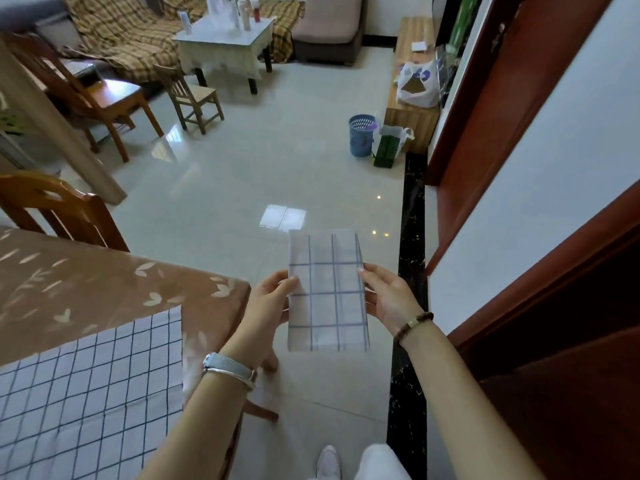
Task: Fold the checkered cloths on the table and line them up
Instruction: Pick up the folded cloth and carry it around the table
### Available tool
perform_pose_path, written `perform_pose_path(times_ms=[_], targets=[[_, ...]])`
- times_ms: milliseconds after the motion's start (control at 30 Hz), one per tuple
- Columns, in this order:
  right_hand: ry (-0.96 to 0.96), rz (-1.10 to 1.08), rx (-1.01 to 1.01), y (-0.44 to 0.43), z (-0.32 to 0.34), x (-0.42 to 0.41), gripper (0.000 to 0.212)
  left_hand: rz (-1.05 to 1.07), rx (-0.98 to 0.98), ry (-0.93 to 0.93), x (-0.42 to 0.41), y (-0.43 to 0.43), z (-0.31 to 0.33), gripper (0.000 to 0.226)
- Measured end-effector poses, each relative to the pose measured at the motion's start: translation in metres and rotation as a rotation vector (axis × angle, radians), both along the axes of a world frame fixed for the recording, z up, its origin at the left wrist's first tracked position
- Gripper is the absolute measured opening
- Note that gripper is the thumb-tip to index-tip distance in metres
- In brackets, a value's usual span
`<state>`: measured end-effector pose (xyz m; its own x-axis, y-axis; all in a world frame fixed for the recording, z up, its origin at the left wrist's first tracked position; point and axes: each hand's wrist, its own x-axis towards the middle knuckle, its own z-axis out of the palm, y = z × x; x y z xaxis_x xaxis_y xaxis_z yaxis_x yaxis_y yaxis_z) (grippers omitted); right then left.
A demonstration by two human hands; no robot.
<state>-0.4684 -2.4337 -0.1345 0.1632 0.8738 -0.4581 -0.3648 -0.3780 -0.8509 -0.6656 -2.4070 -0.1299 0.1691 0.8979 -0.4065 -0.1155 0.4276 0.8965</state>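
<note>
Brown table (104,271), checkered cloth (86,386) flat; folded cloth (327,292) over tiled floor (242,188).

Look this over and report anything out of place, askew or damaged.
Nothing spilled or damaged. The folded checkered cloth is held by the left hand and right hand out over the floor, off the table, where a second cloth lies spread out.

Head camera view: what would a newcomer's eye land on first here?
First, the folded checkered cloth, held in the air in the middle of the view, with the left hand gripping its left edge and the right hand its right edge. Next, a second checkered cloth lying spread flat on the brown table at the lower left. Far back, a blue bin stands beside a wooden cabinet.
</note>
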Motion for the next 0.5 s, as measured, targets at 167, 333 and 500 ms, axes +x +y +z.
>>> perform_pose_path(times_ms=[167, 333, 500], targets=[[0.007, 0.043, -0.008, 0.051, 0.001, 0.007, 0.011, 0.066, 0.0, 0.013, 0.006, 0.041, -0.002, 0.014], [0.014, 0.111, 0.012, 0.107, 0.003, 0.023, 0.007, 0.126, 0.01, 0.03, 0.022, 0.087, -0.001, 0.016], [0.029, 0.218, 0.001, 0.169, 0.002, 0.047, 0.008, 0.221, 0.008, 0.016, 0.045, 0.13, -0.006, 0.015]])
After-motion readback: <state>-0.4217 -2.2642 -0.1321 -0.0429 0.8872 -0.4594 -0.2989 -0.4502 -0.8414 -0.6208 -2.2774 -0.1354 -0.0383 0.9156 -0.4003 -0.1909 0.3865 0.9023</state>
